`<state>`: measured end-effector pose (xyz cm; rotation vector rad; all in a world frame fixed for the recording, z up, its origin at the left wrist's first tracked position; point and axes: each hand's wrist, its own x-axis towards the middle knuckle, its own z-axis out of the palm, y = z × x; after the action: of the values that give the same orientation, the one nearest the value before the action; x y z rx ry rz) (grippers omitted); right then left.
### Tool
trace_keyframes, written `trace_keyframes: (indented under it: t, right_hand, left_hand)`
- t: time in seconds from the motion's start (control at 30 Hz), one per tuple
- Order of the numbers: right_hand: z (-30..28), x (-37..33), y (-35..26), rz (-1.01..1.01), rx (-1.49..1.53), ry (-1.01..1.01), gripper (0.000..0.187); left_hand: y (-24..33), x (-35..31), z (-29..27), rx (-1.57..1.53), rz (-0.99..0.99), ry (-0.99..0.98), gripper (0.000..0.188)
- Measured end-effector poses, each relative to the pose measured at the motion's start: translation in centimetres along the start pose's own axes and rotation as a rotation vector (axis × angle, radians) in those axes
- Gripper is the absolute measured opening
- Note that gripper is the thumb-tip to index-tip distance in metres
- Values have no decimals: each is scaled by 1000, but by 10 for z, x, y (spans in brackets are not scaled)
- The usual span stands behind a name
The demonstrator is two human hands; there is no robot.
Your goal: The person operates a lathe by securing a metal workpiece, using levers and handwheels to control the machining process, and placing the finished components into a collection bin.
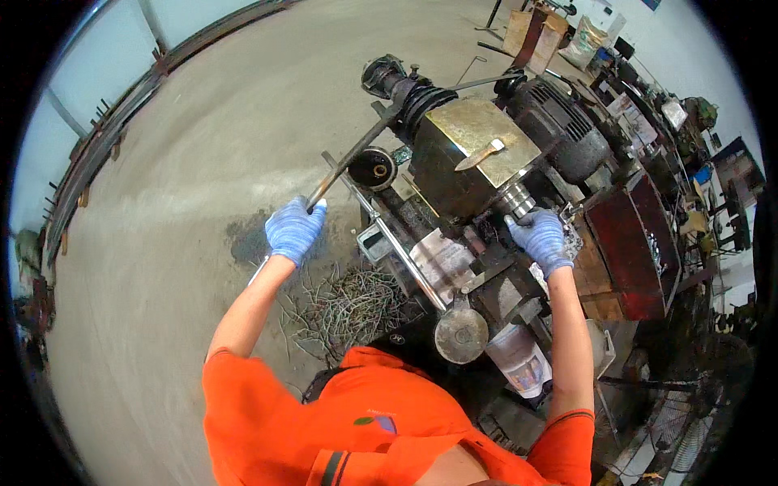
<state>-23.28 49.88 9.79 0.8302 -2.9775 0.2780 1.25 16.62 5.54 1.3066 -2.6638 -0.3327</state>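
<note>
Left of centre, the gloved left hand (295,230) has its grip closed round the end of a long metal bar (356,154) that slants up toward the machine (478,162). Right of centre, the gloved right hand (540,239) rests just below the machine's shiny chuck (515,198); its grip cannot be told.

Workshop interior, lit evenly by daylight. Bare grey concrete floor (186,162), stained dark in one patch (243,239); a heap of thin metal offcuts (344,308) is scattered on it. Pale wall panels (81,89) are seen at upper left, with long rusty steel bars (121,121) laid along their foot. A row of cluttered machines and benches (664,138) is ranged along the right side. A floor fan (677,413) is placed at lower right. Wooden boards (527,32) are stood at the far end.
</note>
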Motion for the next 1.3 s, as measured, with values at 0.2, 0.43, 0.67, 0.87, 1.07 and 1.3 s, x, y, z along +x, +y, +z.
trace_keyframes:
  t: [0.2, 0.43, 0.67, 0.87, 1.07, 1.3]
  right_hand:
    - [-9, -2, -2, -17, -74, 24, 45]
    - [-13, -2, 7, -45, -19, 120, 58]
    - [-97, -55, 94, 79, -160, 348, 56]
    - [-138, -74, 128, 249, -213, 639, 48]
    - [-79, -140, 104, 211, -7, 588, 42]
    - [19, -269, 93, 379, 358, 574, 35]
  left_hand:
    - [2, 5, 11, 31, 70, 79, 43]
    - [-13, 10, 20, 17, 243, 278, 35]
    - [-16, 15, 32, 61, 190, 156, 41]
    - [-6, 19, 30, 63, 306, 208, 42]
    - [56, -12, 9, -153, 873, 192, 30]
    - [142, -20, 103, -766, 881, -501, 28]
